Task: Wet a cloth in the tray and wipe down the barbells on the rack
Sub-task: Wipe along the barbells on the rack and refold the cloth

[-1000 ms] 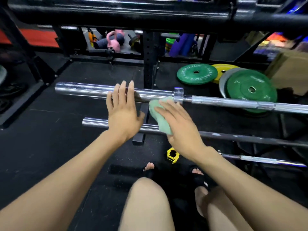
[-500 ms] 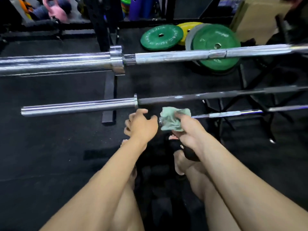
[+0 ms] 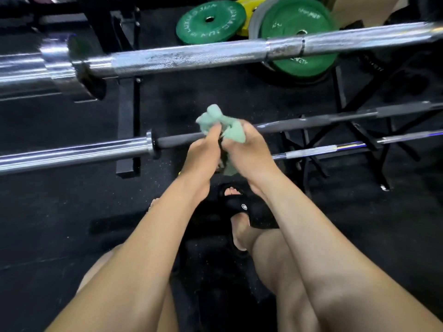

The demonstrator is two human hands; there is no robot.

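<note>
Cloth (image 3: 217,124): pale green, crumpled, bunched between both hands in front of the middle barbell; no clear long axis; a fold sticks up above the fingers, a tail hangs below the palms.
Left hand (image 3: 203,152): fingers curled, pinching the cloth's left side.
Right hand (image 3: 249,149): fingers curled round the cloth's right side.
Top barbell (image 3: 191,57): chrome, long axis left to right, right end rising slightly; thick sleeve at left, blurred; both ends cut off.
Middle barbell (image 3: 79,152): dark shaft, chrome sleeve pointing left; runs left to right, partly hidden behind the hands.
Lowest barbell (image 3: 335,148): thin, chrome; left part hidden by the right hand.
Rack (image 3: 128,125): black upright, top cut off.
Weight plates (image 3: 211,21): green, with yellow and grey ones behind, on the floor beyond.
Sandal (image 3: 242,207): black, partly hidden by the forearms.
</note>
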